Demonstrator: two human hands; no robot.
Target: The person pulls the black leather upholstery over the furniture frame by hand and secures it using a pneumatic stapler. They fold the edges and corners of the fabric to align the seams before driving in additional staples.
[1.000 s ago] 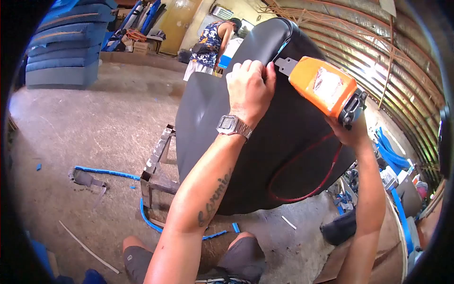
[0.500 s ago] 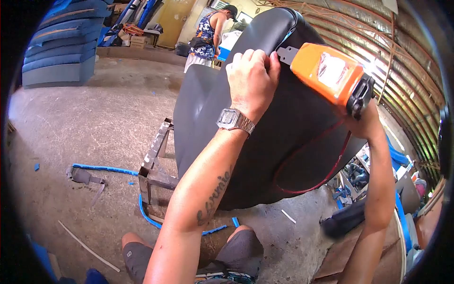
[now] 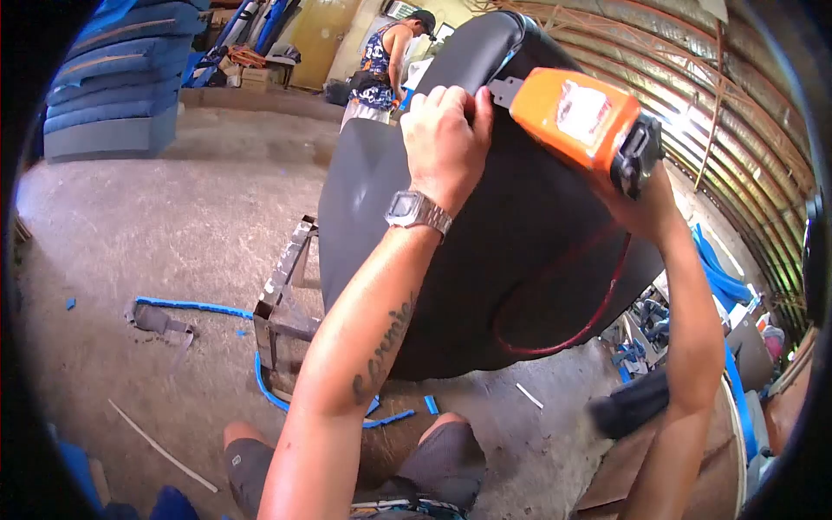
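My left hand (image 3: 446, 143) is closed on the edge of a black cover (image 3: 381, 208) that is stretched over a large rounded form. A watch is on that wrist. My right hand (image 3: 637, 204) grips an orange power tool (image 3: 576, 117) by its rear, black end. The tool's flat metal tip (image 3: 505, 91) lies against the cover's folded edge, just right of my left thumb. From the tool's rear a thin red hose (image 3: 598, 321) loops down in front of the cover.
A metal stand (image 3: 282, 277) is beside the form, with blue strips (image 3: 195, 305) on the floor. Blue padded panels (image 3: 113, 95) are stacked at the upper left. Another person (image 3: 381, 65) stands behind the form. A dark roll (image 3: 633, 403) lies at the lower right.
Both hands and the orange tool have shifted slightly left along the cover's edge. The hose loop has moved a little left too.
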